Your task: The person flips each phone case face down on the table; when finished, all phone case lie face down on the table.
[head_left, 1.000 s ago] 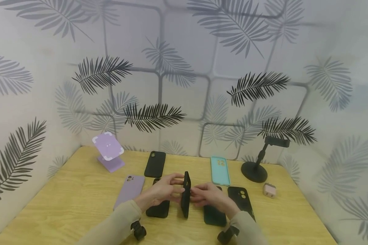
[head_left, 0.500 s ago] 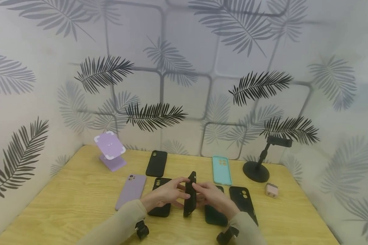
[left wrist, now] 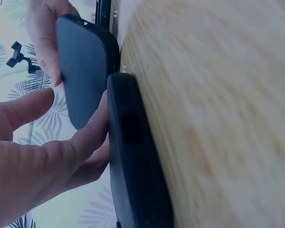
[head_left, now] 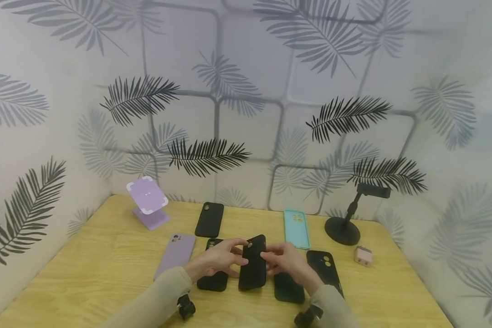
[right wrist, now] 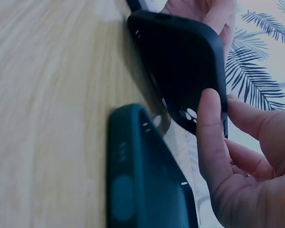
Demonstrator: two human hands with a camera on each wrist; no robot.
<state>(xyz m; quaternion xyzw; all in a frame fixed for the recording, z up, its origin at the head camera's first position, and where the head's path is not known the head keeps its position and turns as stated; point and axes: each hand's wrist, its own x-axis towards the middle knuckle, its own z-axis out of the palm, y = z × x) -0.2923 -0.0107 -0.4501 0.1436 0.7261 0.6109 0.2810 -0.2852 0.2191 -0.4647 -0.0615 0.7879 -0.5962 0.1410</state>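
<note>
Both hands hold a black phone case (head_left: 253,269) close above the wooden table. My left hand (head_left: 215,262) is at its left side, fingertips at the upper corner and left edge. From the right, my right hand (head_left: 291,264) pinches the other edge, the thumb lying over the hollow inner side in the right wrist view. Camera holes and a bare inside show there. Under my left hand lies another black phone case (left wrist: 137,156); a dark green one (right wrist: 121,180) lies beneath my right hand.
A lilac case (head_left: 175,255), a black case (head_left: 210,219), a turquoise case (head_left: 296,228) and another black case (head_left: 325,271) lie around. Behind stand a lilac phone stand (head_left: 149,198) and a black stand (head_left: 342,230). A pink charger (head_left: 363,256) sits right.
The held phone case was edge-on and has turned so that its broad face shows in the head view. My right fingers have shifted from over its face to its right edge.
</note>
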